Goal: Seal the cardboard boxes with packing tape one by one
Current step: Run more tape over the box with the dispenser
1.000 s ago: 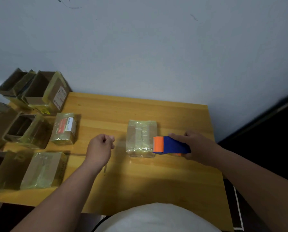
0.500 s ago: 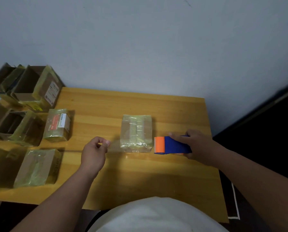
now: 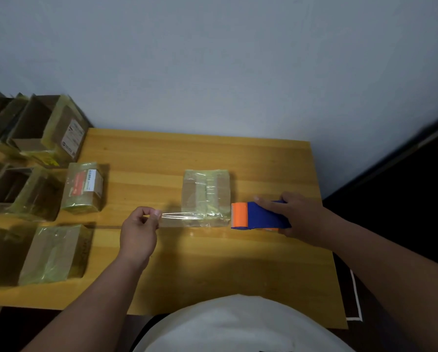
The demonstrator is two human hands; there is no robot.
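Note:
A small cardboard box [image 3: 205, 191] wrapped in clear tape lies in the middle of the wooden table [image 3: 213, 262]. My right hand [image 3: 299, 217] grips a blue and orange tape dispenser [image 3: 258, 215] just right of the box's near corner. A strip of clear tape [image 3: 187, 216] stretches from the dispenser leftward across the box's near edge. My left hand [image 3: 139, 232] pinches the strip's free end, left of the box.
Several other cardboard boxes crowd the table's left side: a taped one with a label [image 3: 84, 188], a larger taped one [image 3: 52, 252] at the near left, and open ones [image 3: 42, 128] at the far left. A dark door [image 3: 416, 199] stands to the right.
My left hand has drawn away from the box to the left, pulling the tape strip out longer. The dispenser has shifted slightly right of the box.

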